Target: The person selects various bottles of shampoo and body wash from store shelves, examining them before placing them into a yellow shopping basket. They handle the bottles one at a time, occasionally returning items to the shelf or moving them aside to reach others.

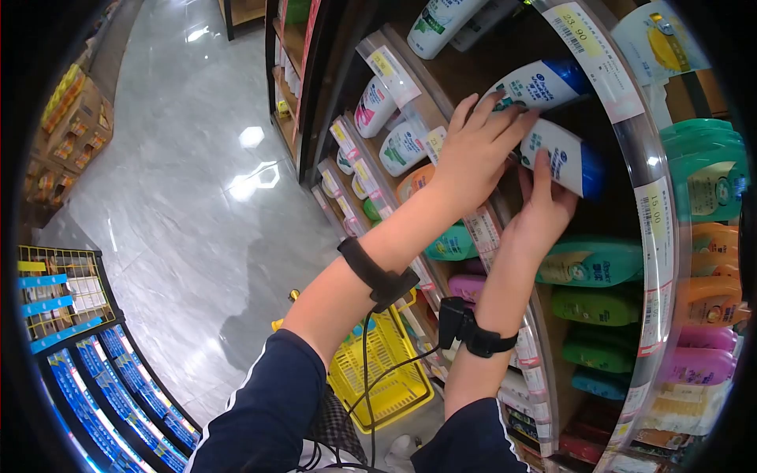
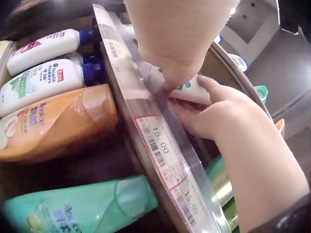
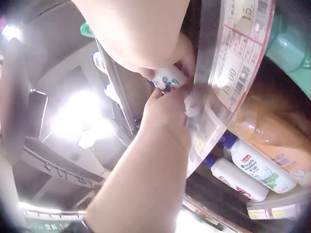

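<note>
A white shampoo bottle point(image 1: 554, 156) with a blue cap lies tilted in front of the shelf opening, its printed label facing up. My right hand point(image 1: 544, 213) grips it from below, thumb laid over the label. From the other side my left hand point(image 1: 479, 154) pinches its bottom end, with the other fingers spread. Both hands also meet around the white bottle point(image 3: 170, 77) in the right wrist view. Just beyond the left fingertips, a second white shampoo bottle point(image 1: 528, 87) with a blue cap lies on the shelf, partly covered by those fingers.
Clear price rails point(image 1: 654, 229) edge the shelves. Green bottles point(image 1: 591, 262) and an orange bottle point(image 2: 63, 121) lie close by. A yellow shopping basket point(image 1: 378, 370) stands below the arms. Cables point(image 1: 365, 355) hang from the wrist bands.
</note>
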`<state>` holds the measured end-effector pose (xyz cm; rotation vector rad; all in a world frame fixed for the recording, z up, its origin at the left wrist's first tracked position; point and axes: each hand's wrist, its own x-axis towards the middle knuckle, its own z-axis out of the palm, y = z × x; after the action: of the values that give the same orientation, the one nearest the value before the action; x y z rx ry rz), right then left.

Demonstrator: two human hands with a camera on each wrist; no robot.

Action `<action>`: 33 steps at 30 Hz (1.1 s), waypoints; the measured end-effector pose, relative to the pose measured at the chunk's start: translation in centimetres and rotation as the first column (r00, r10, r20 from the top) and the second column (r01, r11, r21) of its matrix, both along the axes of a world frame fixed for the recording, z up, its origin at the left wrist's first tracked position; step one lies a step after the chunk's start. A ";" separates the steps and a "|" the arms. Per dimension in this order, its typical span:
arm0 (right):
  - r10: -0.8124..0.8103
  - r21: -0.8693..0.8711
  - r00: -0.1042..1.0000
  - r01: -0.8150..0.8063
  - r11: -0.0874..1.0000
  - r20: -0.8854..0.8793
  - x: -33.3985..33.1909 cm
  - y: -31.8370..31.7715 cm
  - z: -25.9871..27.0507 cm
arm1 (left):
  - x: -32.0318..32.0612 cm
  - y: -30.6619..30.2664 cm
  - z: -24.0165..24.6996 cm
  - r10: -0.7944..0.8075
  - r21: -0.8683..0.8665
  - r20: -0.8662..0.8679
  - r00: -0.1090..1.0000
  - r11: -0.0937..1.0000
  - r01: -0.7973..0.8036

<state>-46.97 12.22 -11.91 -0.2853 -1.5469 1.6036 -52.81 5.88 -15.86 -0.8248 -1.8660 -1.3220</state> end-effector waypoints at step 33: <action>0.317 -0.270 0.169 -0.253 0.929 0.933 39.6 -8.3 -34.9 | 40.2 -13.6 -35.2 0.061 -0.356 0.908 0.415 0.635 0.685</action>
<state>-7.42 3.90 -46.78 -1.3491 -2.6480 1.8380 -12.60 -7.76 -51.10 -1.0584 -3.3716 -1.3883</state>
